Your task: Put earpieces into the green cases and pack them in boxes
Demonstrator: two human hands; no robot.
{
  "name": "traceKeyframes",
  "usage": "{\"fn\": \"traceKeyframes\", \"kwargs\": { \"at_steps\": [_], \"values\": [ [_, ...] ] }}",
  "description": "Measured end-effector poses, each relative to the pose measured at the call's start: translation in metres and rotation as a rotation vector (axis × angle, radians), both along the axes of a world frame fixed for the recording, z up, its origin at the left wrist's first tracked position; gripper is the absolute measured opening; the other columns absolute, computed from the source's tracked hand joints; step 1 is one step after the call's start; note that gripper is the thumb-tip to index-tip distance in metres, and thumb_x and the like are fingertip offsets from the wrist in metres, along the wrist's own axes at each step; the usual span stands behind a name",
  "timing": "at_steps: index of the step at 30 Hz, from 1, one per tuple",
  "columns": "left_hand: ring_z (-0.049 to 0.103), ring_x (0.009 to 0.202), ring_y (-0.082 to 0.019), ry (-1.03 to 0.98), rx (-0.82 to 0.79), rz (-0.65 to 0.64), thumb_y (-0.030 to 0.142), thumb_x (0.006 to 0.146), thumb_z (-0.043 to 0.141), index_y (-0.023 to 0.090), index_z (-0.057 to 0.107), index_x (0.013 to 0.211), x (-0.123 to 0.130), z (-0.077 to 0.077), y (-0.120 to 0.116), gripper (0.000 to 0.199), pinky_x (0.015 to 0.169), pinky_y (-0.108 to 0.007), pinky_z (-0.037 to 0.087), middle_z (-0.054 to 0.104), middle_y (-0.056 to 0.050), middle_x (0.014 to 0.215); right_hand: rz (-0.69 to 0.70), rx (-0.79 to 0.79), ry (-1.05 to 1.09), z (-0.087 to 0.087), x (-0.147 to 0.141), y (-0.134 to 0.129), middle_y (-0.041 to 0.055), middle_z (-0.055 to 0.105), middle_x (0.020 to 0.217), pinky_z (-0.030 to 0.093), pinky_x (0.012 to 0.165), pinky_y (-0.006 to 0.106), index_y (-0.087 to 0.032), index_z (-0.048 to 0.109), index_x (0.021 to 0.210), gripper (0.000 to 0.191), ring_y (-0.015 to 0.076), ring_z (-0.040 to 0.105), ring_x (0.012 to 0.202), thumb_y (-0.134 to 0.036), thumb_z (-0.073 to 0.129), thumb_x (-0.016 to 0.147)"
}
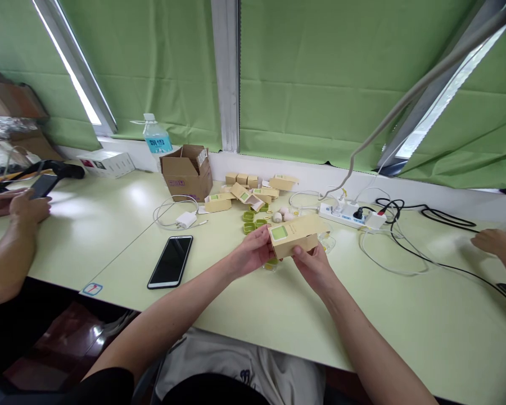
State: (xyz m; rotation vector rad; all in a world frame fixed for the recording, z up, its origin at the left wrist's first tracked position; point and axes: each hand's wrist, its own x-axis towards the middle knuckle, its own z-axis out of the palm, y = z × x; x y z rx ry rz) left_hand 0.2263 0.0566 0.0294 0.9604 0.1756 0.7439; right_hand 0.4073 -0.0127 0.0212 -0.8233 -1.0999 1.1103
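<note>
Between my two hands I hold a small tan cardboard box (297, 233) with a green square printed on its left end; its right end looks like a raised flap. My left hand (254, 251) grips the box's left end, and my right hand (314, 264) pinches its lower right side. Just behind the box lie several small green square containers (249, 227) and a few pale round pieces (278, 216). A clear plastic piece (328, 243) shows right of the box. Farther back, several similar tan boxes (241, 193) lie in a loose pile.
A brown carton (188, 173) and a water bottle (157, 135) stand at the back left. A phone (171, 261) and a white charger (186, 219) lie left of my hands. At right sits a power strip (346, 214) with cables. Other people's hands (29, 207) are at both sides.
</note>
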Motion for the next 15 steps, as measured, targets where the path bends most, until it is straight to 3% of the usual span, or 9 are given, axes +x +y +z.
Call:
{"fn": "traceKeyframes", "kwargs": {
  "at_steps": [5,8,11,13,15],
  "values": [
    [0.072,0.091,-0.018,0.023,0.048,0.064,0.049,0.078,0.096,0.02,0.063,0.096,-0.004,-0.002,0.005,0.048,0.078,-0.028,0.059,0.076,-0.008,0.106,0.032,-0.004,-0.053,0.002,0.001,-0.001,0.0132,0.078,0.131,0.055,0.116,0.057,-0.026,0.07,0.122,0.062,0.0353,0.071,0.128,-0.06,0.094,0.076],
    [0.073,0.096,-0.02,0.061,0.103,-0.016,0.039,0.079,0.095,0.022,0.067,0.109,-0.011,0.004,0.008,0.045,0.081,-0.03,0.057,0.075,-0.009,0.112,0.047,-0.006,-0.079,0.003,0.001,-0.001,0.0135,0.075,0.137,0.055,0.115,0.057,-0.027,0.066,0.129,0.067,0.0349,0.07,0.13,-0.06,0.093,0.077],
    [0.072,0.111,-0.027,0.096,0.212,-0.06,0.031,0.069,0.098,0.027,0.064,0.134,-0.021,0.013,0.014,0.074,0.089,-0.036,0.057,0.073,-0.01,0.125,-0.003,0.075,-0.132,0.002,0.002,0.003,0.0118,0.067,0.147,0.057,0.111,0.053,-0.032,0.055,0.144,0.08,0.0321,0.066,0.133,-0.06,0.091,0.079],
    [0.069,0.119,-0.031,0.095,0.292,0.037,0.028,0.065,0.099,0.03,0.056,0.146,-0.027,0.018,0.02,0.091,0.091,-0.039,0.056,0.07,-0.011,0.13,-0.087,0.137,-0.256,0.0,0.004,0.005,0.0109,0.064,0.148,0.057,0.109,0.052,-0.035,0.049,0.15,0.082,0.031,0.061,0.137,-0.059,0.088,0.082],
    [0.068,0.119,-0.031,0.082,0.371,0.187,0.028,0.065,0.098,0.034,0.048,0.154,-0.031,0.019,0.028,0.102,0.091,-0.039,0.056,0.068,-0.01,0.132,-0.189,0.153,-0.493,-0.003,0.006,0.006,0.0108,0.065,0.145,0.055,0.108,0.053,-0.034,0.053,0.147,0.071,0.0317,0.059,0.136,-0.052,0.085,0.086]
  ]
}}
